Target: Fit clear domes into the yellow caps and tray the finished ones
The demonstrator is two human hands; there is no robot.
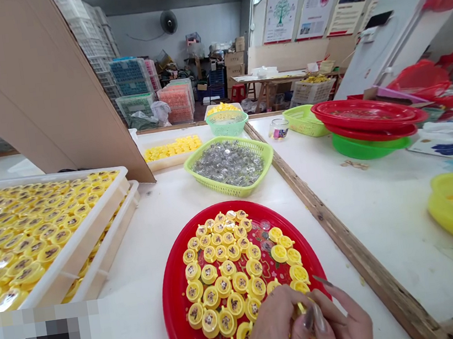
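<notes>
My left hand (271,322) and my right hand (344,318) meet over the lower right of a round red tray (174,310). Their fingertips are pinched together around a small yellow round piece (301,308), mostly hidden by the fingers. On the tray's left and middle lie many yellow round pieces with small tabs and printed picture faces (223,285). Along its right side runs a curved row of plain yellow pieces (300,274) without pictures. A few clear discs (264,224) rest on the bare red surface between the two groups.
Beyond the tray stands a light-green basket (250,190) of clear pieces. White trays (88,232) of yellow pieces are stacked at left beside a cardboard sheet (51,76). A wooden strip (319,213) crosses the table at right. Red trays (369,114) and a yellow bowl (445,213) stand beyond it.
</notes>
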